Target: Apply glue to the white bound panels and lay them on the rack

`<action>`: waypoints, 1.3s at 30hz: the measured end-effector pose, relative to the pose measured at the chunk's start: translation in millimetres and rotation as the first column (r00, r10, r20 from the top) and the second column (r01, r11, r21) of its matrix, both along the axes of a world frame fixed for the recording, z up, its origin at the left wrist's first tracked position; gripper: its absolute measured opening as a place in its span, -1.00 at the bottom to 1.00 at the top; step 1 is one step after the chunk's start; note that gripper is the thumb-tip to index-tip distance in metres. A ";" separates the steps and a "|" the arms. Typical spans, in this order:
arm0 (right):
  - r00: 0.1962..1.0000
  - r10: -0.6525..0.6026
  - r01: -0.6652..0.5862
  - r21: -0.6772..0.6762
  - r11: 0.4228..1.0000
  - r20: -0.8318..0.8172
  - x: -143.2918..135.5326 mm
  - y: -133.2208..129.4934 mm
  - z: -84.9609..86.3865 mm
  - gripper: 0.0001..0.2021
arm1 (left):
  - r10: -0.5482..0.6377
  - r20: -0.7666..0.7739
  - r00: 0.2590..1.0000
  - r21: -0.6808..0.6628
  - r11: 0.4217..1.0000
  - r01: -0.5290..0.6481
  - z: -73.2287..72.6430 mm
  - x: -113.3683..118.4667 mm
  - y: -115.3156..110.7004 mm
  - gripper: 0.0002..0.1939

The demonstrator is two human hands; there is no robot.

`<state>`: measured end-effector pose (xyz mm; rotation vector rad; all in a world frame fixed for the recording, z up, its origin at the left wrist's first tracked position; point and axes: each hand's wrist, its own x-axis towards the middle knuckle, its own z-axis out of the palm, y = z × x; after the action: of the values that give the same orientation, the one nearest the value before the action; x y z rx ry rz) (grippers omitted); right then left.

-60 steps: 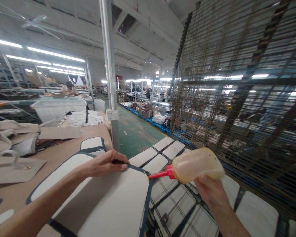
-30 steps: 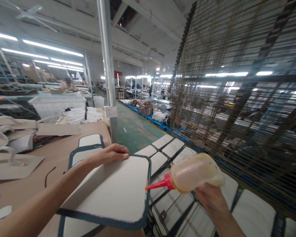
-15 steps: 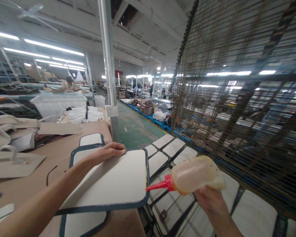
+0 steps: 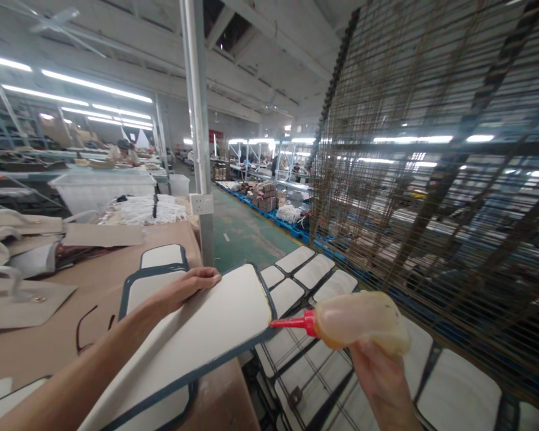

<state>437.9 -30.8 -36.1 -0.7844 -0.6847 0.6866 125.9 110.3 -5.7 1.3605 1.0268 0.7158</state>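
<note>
My left hand [image 4: 202, 280] pinches the far edge of a cream panel [image 4: 206, 326] with a dark blue border, its near part curving down toward me. In my right hand [image 4: 379, 365] lies a translucent squeeze bottle [image 4: 363, 320] of yellowish liquid, tipped on its side. The bottle's red nozzle [image 4: 291, 322] points left, its tip at the dark border on the panel's right side. A thin yellowish line runs along that border above the tip. Beneath the panel, another dark-edged cream panel [image 4: 139, 293] rests on the brown table [image 4: 67, 305].
Cream bag pieces [image 4: 27, 302] with handles lie on the table's left. On the right, a wire rack [image 4: 312, 359] bears several dark-edged panels, and tall wire racks [image 4: 386, 179] stand upright behind it. A metal post [image 4: 200, 120] with a socket rises beyond the table.
My left hand has turned the panel, bringing its right corner round toward the nozzle. The bottle has risen slightly, and its tip sits nearer the corner.
</note>
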 end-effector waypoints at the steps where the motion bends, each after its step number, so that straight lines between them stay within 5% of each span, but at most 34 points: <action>1: 1.000 -0.016 0.016 0.006 1.000 0.006 -0.5 0.7 -0.8 -0.27 | 0.016 0.013 1.000 -0.010 1.000 -0.016 -1.6 0.9 -0.6 -0.61; 10: 0.997 -0.081 0.080 0.105 0.991 0.010 -3.8 12.6 -4.0 -0.60 | 0.082 0.120 0.989 -0.070 0.995 -0.074 -25.7 2.7 1.5 -0.59; 34: 0.994 -0.087 0.081 0.092 0.992 0.066 -8.4 34.4 -12.3 -0.57 | 0.087 0.211 0.974 -0.110 0.992 -0.065 -46.8 4.1 14.9 -0.57; 39: 0.998 -0.059 0.058 0.063 0.996 0.019 -14.0 34.8 -11.8 -0.50 | 0.114 0.228 0.967 -0.140 0.987 -0.084 -42.4 8.6 17.2 -0.55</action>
<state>423.9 3.9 -48.0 -0.7521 -0.6961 0.6016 134.4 127.5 -48.1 1.0894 0.9388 0.8494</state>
